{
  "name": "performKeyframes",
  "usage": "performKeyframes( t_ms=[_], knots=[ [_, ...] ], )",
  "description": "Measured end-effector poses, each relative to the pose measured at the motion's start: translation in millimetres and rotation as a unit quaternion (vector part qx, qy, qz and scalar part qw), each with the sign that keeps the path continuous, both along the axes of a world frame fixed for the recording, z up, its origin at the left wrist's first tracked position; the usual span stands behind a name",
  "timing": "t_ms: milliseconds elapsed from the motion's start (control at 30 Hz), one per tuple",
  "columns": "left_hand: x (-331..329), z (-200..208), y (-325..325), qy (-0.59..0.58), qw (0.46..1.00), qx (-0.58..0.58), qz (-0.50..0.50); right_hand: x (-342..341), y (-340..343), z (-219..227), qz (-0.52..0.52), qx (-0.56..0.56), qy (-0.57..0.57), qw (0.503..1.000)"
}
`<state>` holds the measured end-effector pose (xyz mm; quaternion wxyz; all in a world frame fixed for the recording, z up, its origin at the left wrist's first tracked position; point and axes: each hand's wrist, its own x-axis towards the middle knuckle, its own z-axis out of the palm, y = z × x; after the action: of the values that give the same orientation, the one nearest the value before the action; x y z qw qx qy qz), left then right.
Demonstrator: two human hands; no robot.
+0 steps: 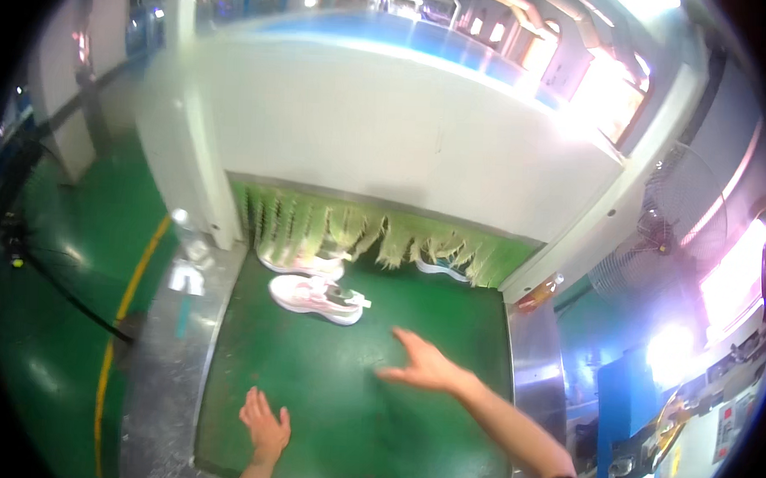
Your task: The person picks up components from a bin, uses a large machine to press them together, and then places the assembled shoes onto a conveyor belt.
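Note:
Over the near left of the green conveyor belt (341,425), my left hand (265,430) holds nothing, its thumb apart from the fingers. My right hand (427,366) reaches in from the right with thumb and fingers spread, also with nothing in it. The closest thing to both is a pale pink and white sneaker (312,299), lying on the belt beyond them and touched by neither. Just behind it, a second pale sneaker (301,264) is partly under the green fringe curtain (349,226). Farther right, a dark shoe with a white sole (443,270) is mostly hidden by the fringe.
The fringe hangs from a large white machine housing (405,129). Metal ledges flank the belt; the left one (168,375) holds a clear bottle (192,239), the right one an amber bottle (541,293). A fan (657,234) stands at the right.

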<state>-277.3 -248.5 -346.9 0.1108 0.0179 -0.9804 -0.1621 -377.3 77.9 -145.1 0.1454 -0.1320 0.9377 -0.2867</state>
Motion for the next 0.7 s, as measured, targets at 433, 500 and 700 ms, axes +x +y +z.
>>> performKeyframes(
  t_ms=[433,500,700],
  knots=[
    [-46,27,-29,0.082,0.995,0.045,-0.021,11,-109,-79,-0.128,0.019,0.099,0.987],
    [-46,40,1,0.053,0.996,0.035,-0.063,160,-56,-105,-0.092,0.068,0.159,0.981],
    [30,137,71,-0.295,0.745,0.551,-0.234,452,-49,62,-0.608,-0.295,-0.087,0.732]
  ],
)
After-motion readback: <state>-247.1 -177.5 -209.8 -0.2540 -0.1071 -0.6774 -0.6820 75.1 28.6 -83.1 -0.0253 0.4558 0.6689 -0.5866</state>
